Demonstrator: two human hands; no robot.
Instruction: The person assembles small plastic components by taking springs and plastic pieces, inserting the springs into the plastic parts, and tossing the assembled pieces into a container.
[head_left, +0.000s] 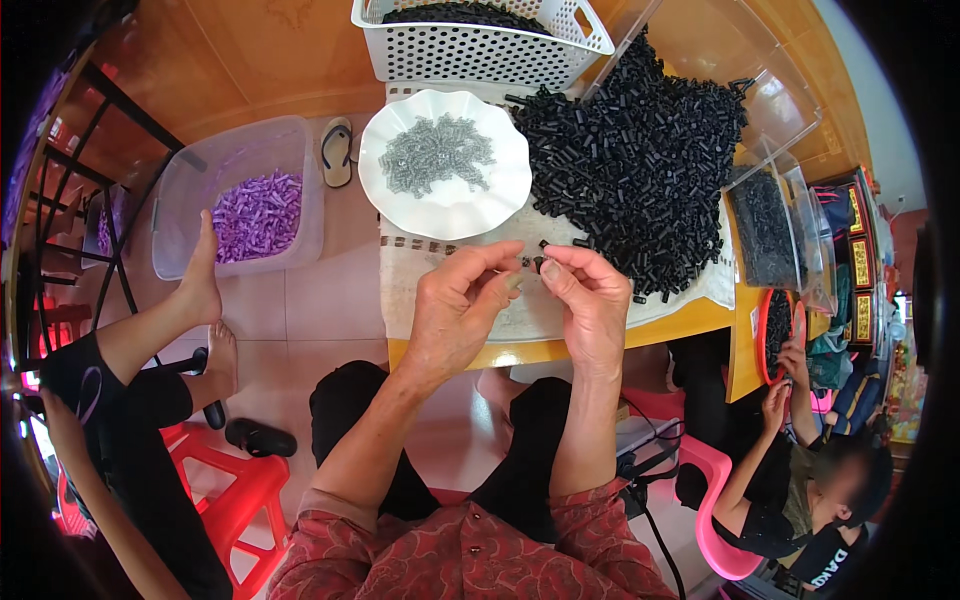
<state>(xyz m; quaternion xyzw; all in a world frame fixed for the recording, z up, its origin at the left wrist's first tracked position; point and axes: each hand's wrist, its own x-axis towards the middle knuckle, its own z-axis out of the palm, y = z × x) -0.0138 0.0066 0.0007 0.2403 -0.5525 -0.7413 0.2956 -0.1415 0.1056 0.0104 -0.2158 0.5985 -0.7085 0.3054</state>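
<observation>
Both hands meet in the mid. of the pic., over the near part of a whitish cloth (pixel 408 300), which lies on the yellow-brown table (pixel 560 352). R hand (pixel 595 305) is closed w/ thumb & index finger, gripping a small black piece (pixel 540 264) b/w the tips. L hand (pixel 455 310) is just beside it, its thumb & index finger bent twd. the same piece; if L holds sth. tiny, I cannot tell, b/c it is too small to see. The other fingers of L are curled in.

Just behind the hands, on the cloth, stands a white plate (pixel 450 217) w/ wavy rim, & in its middle lies a heap of small clear pcs. (pixel 437 158). To the right of the plate, v. near, is a big pile of short black tubes (pixel 630 170), spread until the front edge of the cloth. Behind the plate stands a white basket (pixel 470 60) w/ round holes, also w/ black things inside.

On the floor at left is a clear tub (pixel 178 235) w/ purple pcs. (pixel 262 215), & b/w tub & table a flip-flop (pixel 337 155). At far right, a co-worker's hands (pixel 785 375) are at a red tray (pixel 765 345) w/ black pcs.
</observation>
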